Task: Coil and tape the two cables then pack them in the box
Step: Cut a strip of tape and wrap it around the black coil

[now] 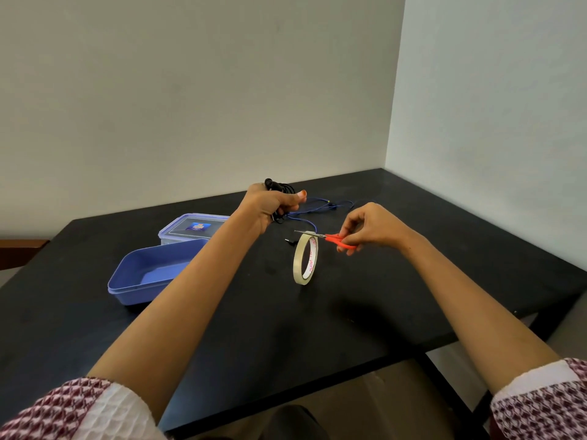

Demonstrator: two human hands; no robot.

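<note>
Your left hand (270,206) clenches the coiled black cable (279,186), held above the table (381,296). Your right hand (371,225) pinches the orange scissors (336,239), blades pointing left just over the upright tape roll (305,260), perhaps touching it. The blue cable (317,206) lies loose on the table behind. The open box (149,274) sits to the left, its lid (190,227) behind it.
</note>
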